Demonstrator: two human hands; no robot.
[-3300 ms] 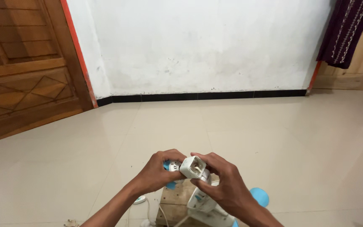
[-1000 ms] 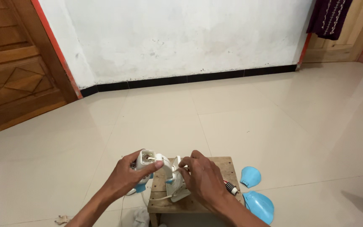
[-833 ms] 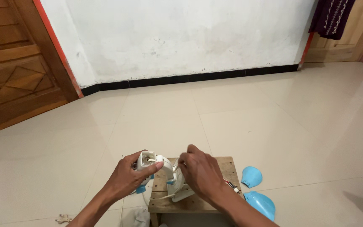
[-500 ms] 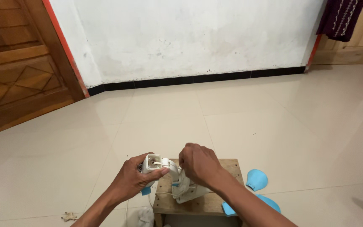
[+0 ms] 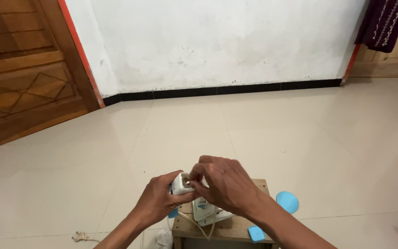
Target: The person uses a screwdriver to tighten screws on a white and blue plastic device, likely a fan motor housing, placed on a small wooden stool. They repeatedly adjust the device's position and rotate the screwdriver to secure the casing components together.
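My left hand grips a small white plastic housing with an open square end, held above a low wooden stool. My right hand reaches over from the right, and its fingertips pinch at the open end of that housing. Below the hands a larger white appliance body with a blue mark rests on the stool, and thin white wires run down from it. The inside of the housing is hidden by my right fingers.
Blue plastic cover pieces lie by the stool, one round on the floor tiles and one small at the stool's edge. A plug on a white cord lies at lower left. A wooden door stands left, a white wall ahead.
My right hand moved left from the appliance body up to the open end of the housing. My left hand with the housing shifted right, closer to the stool. The view tilted slightly.
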